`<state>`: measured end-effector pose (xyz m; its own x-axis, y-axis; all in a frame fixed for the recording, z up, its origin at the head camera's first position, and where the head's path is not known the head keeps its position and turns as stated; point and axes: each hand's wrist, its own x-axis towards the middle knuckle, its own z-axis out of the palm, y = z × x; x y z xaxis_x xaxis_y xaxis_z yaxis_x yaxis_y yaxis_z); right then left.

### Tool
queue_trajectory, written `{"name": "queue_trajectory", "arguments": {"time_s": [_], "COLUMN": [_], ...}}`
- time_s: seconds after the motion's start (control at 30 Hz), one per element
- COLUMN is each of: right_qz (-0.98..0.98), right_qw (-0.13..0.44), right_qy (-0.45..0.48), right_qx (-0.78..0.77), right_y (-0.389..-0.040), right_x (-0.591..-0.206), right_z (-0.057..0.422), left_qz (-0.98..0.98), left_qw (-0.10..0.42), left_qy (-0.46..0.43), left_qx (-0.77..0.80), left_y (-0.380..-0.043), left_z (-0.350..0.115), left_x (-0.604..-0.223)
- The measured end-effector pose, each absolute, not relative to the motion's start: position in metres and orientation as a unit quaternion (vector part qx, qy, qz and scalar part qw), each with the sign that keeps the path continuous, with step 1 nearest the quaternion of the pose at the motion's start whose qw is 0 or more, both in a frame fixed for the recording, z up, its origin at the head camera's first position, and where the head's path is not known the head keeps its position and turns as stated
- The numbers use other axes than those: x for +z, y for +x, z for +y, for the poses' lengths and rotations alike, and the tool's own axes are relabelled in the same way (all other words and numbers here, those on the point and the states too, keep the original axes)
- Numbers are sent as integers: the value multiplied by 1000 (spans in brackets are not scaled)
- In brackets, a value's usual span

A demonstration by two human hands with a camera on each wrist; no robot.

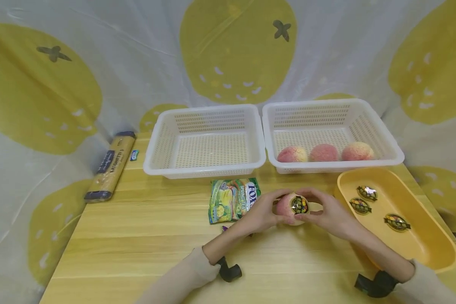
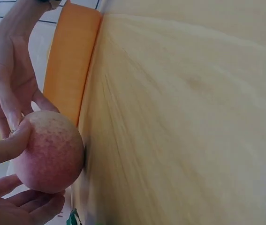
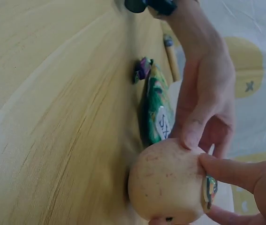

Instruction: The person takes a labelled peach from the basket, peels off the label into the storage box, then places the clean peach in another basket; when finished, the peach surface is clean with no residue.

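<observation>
A pink and cream peach (image 1: 285, 207) is held between both hands low over the wooden table. My left hand (image 1: 264, 213) grips its left side, thumb at the front and fingers curled behind. On the other side my right hand (image 1: 328, 213) holds it, its thumb by the edge of a round black-and-gold sticker (image 1: 299, 205) on the peach's upper face. In the right wrist view, that sticker (image 3: 210, 191) stands partly off the skin at its lower edge. A yellow tub (image 1: 422, 228) beside the right forearm has several similar stickers (image 1: 397, 222) in it.
Three peaches (image 1: 324, 153) lie in the right white basket (image 1: 393, 156); another white basket (image 1: 205, 171) stands left of it. A green candy bag (image 1: 228, 202) lies by the left hand, a small purple wrapped piece (image 1: 224, 228) near it. Spaghetti (image 1: 114, 166) lies far left.
</observation>
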<state>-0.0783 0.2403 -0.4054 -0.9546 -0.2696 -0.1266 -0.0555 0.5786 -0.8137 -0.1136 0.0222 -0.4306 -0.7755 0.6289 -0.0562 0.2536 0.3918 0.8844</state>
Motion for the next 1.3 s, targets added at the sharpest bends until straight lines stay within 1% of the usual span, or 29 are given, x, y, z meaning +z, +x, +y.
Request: {"name": "queue_trajectory", "arguments": {"time_s": [0.13,0.33,0.57,0.77,0.93,1.13,1.3], "right_qz": [868,868,844,844,856,863,878], "right_qw": [136,157,173,182,184,180,151], "right_qy": [-80,-35,-31,-20,-6,1,-11], "right_qx": [-471,-469,-507,-504,-483,-473,-453], "right_y": [-77,-77,-80,-85,-89,-91,-90], "right_x": [-404,-400,-403,-402,-402,-402,-401], "right_z": [245,253,257,257,254,252,251], "left_qz": [798,792,804,799,789,792,803], "left_qw": [207,206,194,201,210,210,206], "left_qy": [264,268,278,275,277,291,290], "left_qx": [501,508,489,495,506,494,479], "left_y": [-116,-117,-121,-123,-124,-124,-125], "left_z": [26,26,22,22,22,22,22], "left_x": [-436,-435,-438,-439,-438,-435,-435]}}
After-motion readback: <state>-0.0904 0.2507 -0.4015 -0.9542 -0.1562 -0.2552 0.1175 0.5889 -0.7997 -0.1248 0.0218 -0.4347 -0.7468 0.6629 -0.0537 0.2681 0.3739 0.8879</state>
